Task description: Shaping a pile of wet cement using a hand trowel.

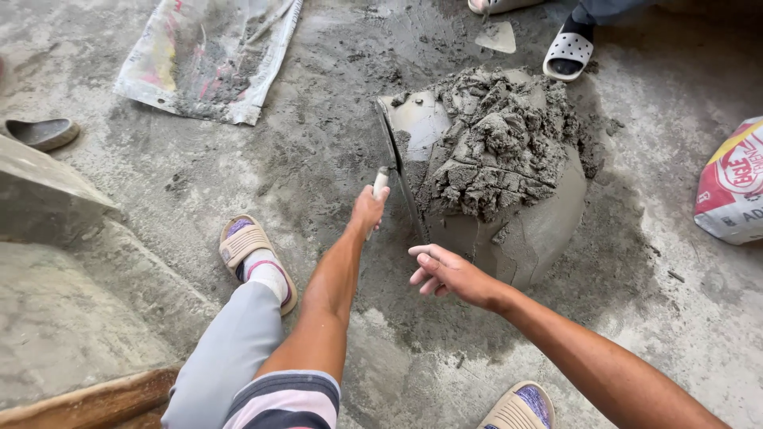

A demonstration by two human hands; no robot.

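Head view is showing the trowel (395, 171) blade half buried in a lumpy grey mortar mound (497, 159); left hand (369, 208) is clenching its handle, right hand (445, 274) is hovering loose-fingered

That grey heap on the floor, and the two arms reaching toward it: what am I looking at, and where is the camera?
The camera sits on a person's head and looks down, so the two bare arms are that person's own. The left hand has its grip closed on the handle of a trowel, whose blade is cut into a mound of wet grey mortar on the concrete floor. The right hand is open and holds nothing, close beside the smooth side of the mound. The person's sandalled foot shows below. Around lie an empty sack, a second bag and another person's white sandal.
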